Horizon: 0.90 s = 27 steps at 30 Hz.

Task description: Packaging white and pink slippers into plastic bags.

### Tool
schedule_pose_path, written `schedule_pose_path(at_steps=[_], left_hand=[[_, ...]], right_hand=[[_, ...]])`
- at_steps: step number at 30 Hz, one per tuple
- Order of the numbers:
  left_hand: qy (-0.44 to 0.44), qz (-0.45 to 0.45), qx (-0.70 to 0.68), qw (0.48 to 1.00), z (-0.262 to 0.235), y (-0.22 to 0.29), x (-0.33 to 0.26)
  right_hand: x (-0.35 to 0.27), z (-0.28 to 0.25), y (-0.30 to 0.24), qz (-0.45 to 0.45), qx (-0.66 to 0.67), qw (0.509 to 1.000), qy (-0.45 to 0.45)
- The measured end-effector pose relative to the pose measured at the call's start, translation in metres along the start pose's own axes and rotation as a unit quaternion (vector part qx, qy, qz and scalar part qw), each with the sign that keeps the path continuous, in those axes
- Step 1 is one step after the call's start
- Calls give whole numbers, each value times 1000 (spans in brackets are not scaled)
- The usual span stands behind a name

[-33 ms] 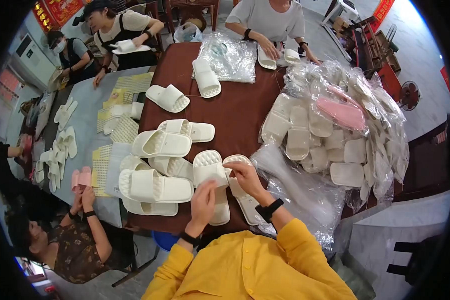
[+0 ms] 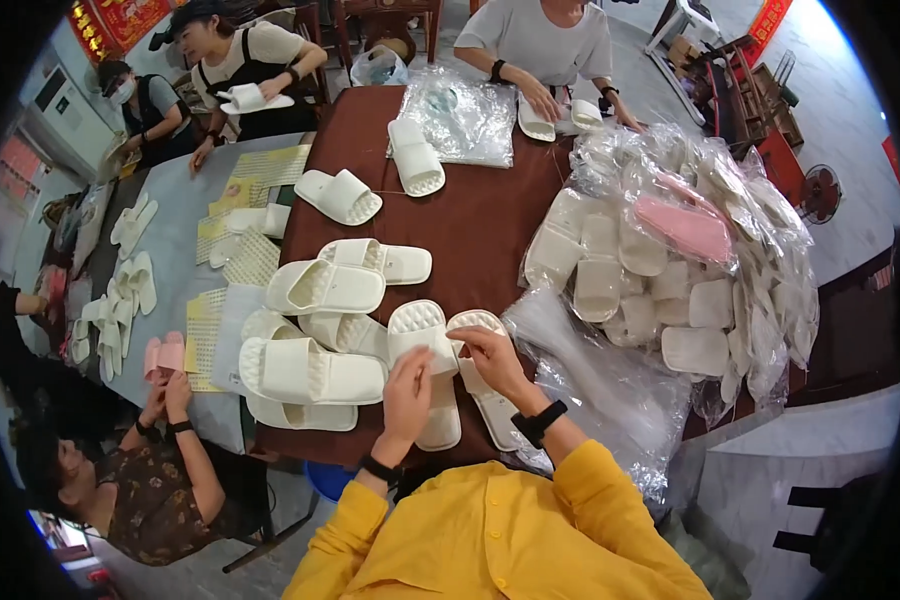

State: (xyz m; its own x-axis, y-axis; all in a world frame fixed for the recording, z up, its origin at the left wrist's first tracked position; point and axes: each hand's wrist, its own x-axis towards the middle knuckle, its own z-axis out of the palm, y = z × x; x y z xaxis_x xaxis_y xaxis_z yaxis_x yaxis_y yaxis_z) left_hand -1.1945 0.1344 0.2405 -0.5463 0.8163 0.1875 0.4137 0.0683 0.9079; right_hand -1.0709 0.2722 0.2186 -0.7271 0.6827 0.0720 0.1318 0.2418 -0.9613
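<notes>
Two white slippers lie side by side in front of me, toes away. My left hand (image 2: 407, 398) is over the strap of the left slipper (image 2: 436, 422), its fingers bent and drawn together. Over the right slipper (image 2: 496, 408), my right hand (image 2: 495, 357) has thumb and forefinger brought together near the strap. Anything between the fingertips of either hand is too small to make out. Immediately left of these is a stack of white slippers (image 2: 315, 372), some lying across others.
A heap of bagged slippers (image 2: 660, 250), one pair pink, covers the table's right side. Clear plastic bags (image 2: 610, 390) lie beside my right arm. More white slippers (image 2: 415, 160) sit farther off. Co-workers handle slippers across the table and at the grey table (image 2: 175, 205) on the left.
My left hand has shifted slightly up and away from me over the left slipper. My right hand stays almost in place. The slippers keep their places on the table.
</notes>
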Motion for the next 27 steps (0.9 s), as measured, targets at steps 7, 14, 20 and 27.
schedule_pose_path(at_steps=[7,14,20,27], left_hand=[[-125,55,10,991,33,-39,45],[-168,-112,-88,976,34,-17,24],[-100,-98,-178,974,43,-37,22],[-105,-129,-205,964,45,-36,22]], right_hand=[[-17,5,2,1,6,999,33],[-30,-4,3,41,16,998,39],[-25,3,1,30,173,980,92],[-28,-8,13,64,225,963,135]])
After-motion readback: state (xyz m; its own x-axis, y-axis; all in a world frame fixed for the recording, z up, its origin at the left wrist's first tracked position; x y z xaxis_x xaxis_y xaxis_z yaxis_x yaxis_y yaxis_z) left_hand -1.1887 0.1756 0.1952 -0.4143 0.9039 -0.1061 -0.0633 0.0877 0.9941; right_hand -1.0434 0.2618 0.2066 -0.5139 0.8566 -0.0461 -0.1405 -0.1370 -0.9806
